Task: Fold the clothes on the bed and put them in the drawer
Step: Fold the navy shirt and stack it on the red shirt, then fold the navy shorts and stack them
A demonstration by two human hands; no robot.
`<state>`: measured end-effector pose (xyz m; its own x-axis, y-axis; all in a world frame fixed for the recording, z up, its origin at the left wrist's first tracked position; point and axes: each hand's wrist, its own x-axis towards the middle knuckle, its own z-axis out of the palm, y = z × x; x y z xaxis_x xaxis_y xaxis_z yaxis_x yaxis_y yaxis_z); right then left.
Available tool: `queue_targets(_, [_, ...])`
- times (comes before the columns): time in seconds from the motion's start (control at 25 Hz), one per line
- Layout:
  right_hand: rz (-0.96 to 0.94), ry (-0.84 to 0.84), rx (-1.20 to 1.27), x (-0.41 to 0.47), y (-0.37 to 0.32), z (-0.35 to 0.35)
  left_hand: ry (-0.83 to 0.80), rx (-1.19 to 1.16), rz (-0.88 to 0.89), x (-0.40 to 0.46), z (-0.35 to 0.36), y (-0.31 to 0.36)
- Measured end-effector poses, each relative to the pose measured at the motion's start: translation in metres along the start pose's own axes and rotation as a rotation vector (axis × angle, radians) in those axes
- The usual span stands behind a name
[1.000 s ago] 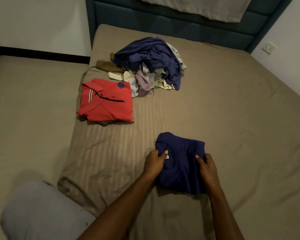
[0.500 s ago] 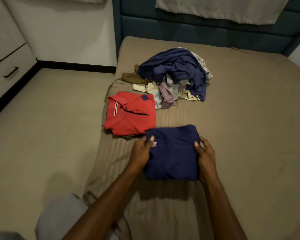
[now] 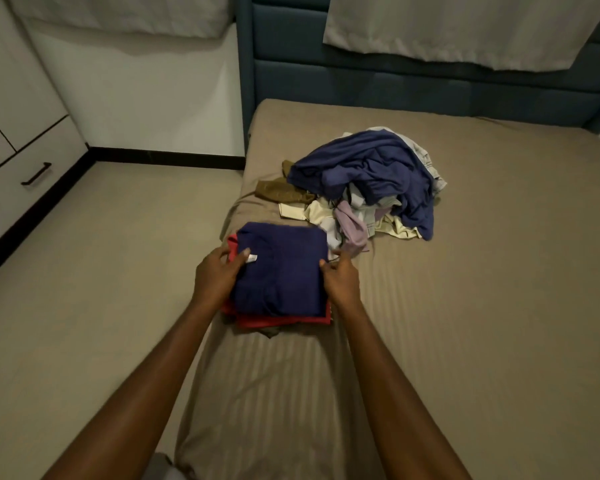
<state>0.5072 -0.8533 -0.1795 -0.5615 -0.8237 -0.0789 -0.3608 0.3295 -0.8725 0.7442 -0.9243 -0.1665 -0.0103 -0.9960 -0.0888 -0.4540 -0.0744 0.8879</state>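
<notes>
As folded navy shirt (image 3: pixel 281 268) lands on red shirt (image 3: pixel 284 319) near bed's (image 3: pixel 465 306) left edge, left hand (image 3: pixel 219 275) and right hand (image 3: pixel 340 280) grip its sides, apparently squaring stack; unfolded pile (image 3: pixel 368 188) awaits behind.

One bed (image 3: pixel 465 306). One loose clothes heap (image 3: pixel 364 185), garment count within cannot tell. Folded stack: one navy shirt (image 3: pixel 281 268) atop one red shirt (image 3: pixel 284 320). Two hands: left hand (image 3: pixel 217 277), right hand (image 3: pixel 340 280). One drawer handle (image 3: pixel 36 173).
</notes>
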Motion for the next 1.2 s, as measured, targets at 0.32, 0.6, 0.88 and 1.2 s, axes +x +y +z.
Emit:
queue_targets(0.32, [-0.412,0.251,-0.600,-0.003,0.002,0.040,0.280,0.417,0.426,-0.014,0.021,-0.005])
queue_targets(0.6, [-0.443,0.109,-0.709,-0.002,0.028,0.078,-0.063,0.794,0.500,0.024,0.073,-0.030])
queue_targets(0.88, [-0.458,0.074,-0.689,-0.001,0.037,0.077,-0.076,0.823,0.455,0.021,0.082,-0.034])
queue_targets(1.2, [-0.367,0.210,-0.342,0.053,0.016,0.016,0.110,0.641,0.588,0.030,0.122,0.026])
